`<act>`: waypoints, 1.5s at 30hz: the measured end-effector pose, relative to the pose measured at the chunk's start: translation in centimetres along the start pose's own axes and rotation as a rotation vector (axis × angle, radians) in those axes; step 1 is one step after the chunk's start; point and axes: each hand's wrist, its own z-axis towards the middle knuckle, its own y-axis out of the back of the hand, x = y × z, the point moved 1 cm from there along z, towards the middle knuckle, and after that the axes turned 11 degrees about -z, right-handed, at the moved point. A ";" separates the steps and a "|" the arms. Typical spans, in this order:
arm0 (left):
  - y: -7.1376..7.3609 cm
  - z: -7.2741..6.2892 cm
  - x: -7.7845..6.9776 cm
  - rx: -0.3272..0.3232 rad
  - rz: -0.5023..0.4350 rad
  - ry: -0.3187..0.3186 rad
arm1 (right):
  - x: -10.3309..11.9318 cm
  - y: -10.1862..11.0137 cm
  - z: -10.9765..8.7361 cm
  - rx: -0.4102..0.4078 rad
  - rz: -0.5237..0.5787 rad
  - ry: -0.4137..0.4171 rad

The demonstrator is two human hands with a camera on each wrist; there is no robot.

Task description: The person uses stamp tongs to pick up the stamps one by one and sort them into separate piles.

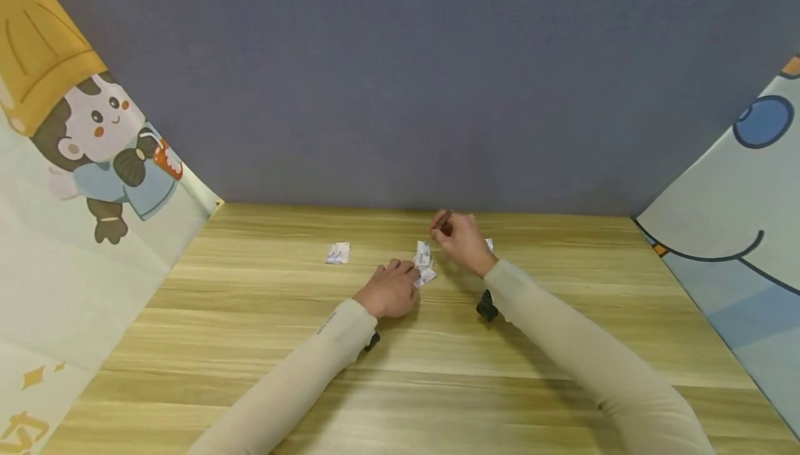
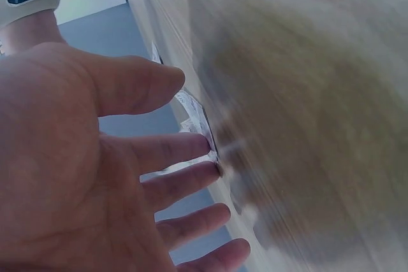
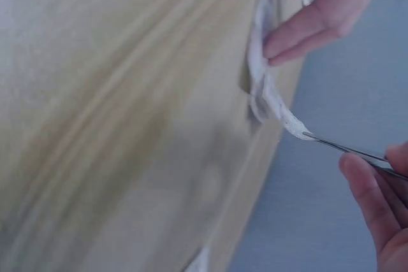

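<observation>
Several small white printed packets [image 1: 423, 253] lie overlapping near the middle of the table. My left hand [image 1: 392, 290] reaches over their left side, palm down with fingers fairly straight, and its fingertips [image 2: 205, 149] touch the packets. Between thumb and fingers, my right hand [image 1: 462, 238] pinches a pair of tweezers [image 3: 347, 148]. In the right wrist view the tweezer tips meet the end of one white packet [image 3: 288, 119], whose strip stretches from there back toward the left fingertips.
Another white packet [image 1: 338, 253] lies apart to the left on the wooden table [image 1: 412, 399]. One more packet [image 1: 490, 244] shows partly behind my right hand. A grey panel [image 1: 425, 80] rises at the table's far edge, with printed cartoon sheets on both sides.
</observation>
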 end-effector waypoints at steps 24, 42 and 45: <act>0.2 0.8 -1.8 -0.022 -0.019 -0.058 | -2.8 6.5 -2.7 -0.130 -0.052 -0.023; -1.7 5.4 -6.3 0.014 0.047 -0.082 | -7.6 5.1 -5.0 -0.108 -0.076 -0.139; -1.9 5.9 -6.6 0.010 0.073 -0.081 | -7.8 5.0 -5.1 -0.105 -0.086 -0.138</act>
